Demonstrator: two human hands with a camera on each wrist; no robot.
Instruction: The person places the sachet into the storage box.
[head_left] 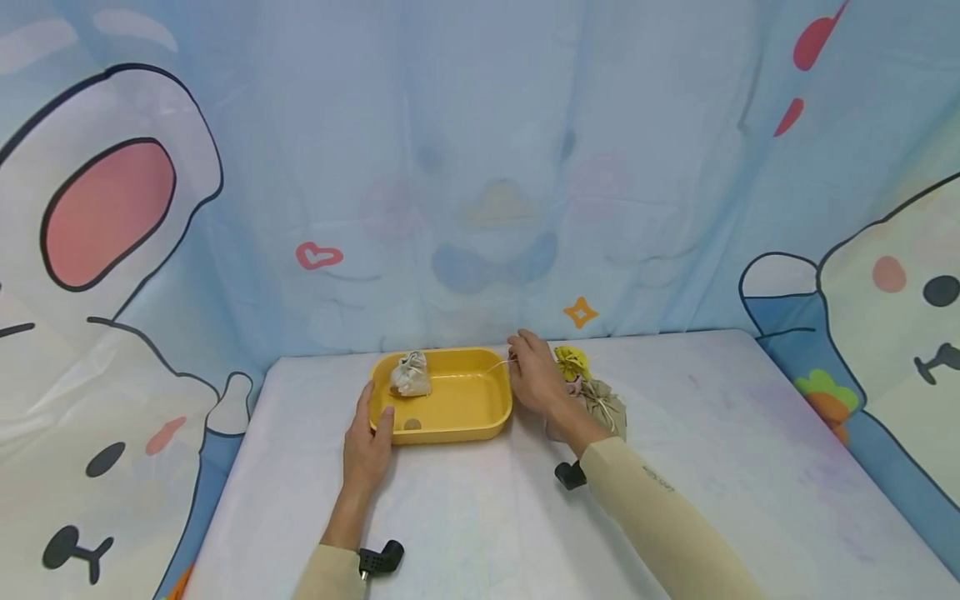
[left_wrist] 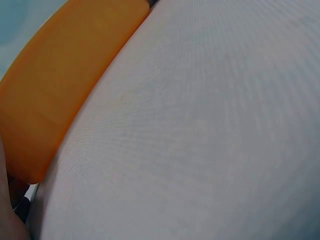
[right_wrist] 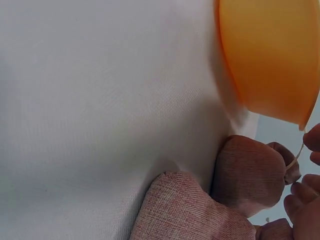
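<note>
My left hand (head_left: 366, 448) grips the left side of a yellow tray (head_left: 461, 435), thumb at its near left corner. A small cream drawstring pouch (head_left: 411, 375) stands inside the tray, at the back left. My right hand (head_left: 534, 371) is just past the tray's right end. In the right wrist view its fingertips (right_wrist: 302, 194) are spread around the gathered neck of a brownish pouch (right_wrist: 250, 170), which sits beside the tray. A pale string (right_wrist: 296, 159) runs from that neck up to an upper finger. In the head view the hand hides this pouch.
Right of the right hand are a yellow pouch (head_left: 572, 362) and a larger khaki pouch (head_left: 604, 407), partly behind the forearm. A reddish woven pouch (right_wrist: 185, 210) lies near in the right wrist view. A grey round spot (head_left: 412, 424) shows on the tray floor. A printed curtain (head_left: 487, 167) hangs behind.
</note>
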